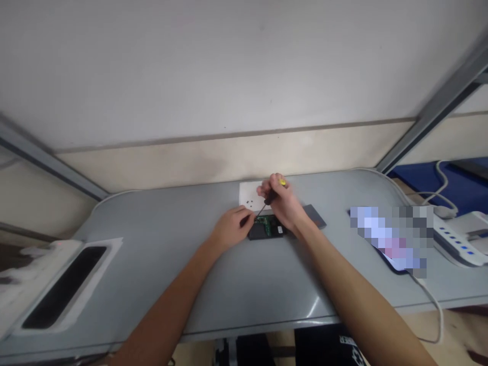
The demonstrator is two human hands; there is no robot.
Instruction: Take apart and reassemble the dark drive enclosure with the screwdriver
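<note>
Grey tabletop [152,274], glossy, a light streak near its front edge. Pale wall [229,71] behind; a slanting metal post [404,147] to your right, another to your left. Far right, a blue surface [467,185] with white cable across it.

On the right of the tabletop: a pixelated lit screen [385,239], a power strip [453,241] beside it. Far left, a black slab [64,290] on white.

Centre: the opened device [267,233], green board showing, lies between your hands. White paper [247,192] behind it bears small dark bits; a dark flat panel [314,216] sits right, partly blocked by your right forearm.

Your right hand [280,201] is closed around a screwdriver [261,209], tip at the board. Your left hand [232,227] is at the device's left end; cannot tell whether it grips.
</note>
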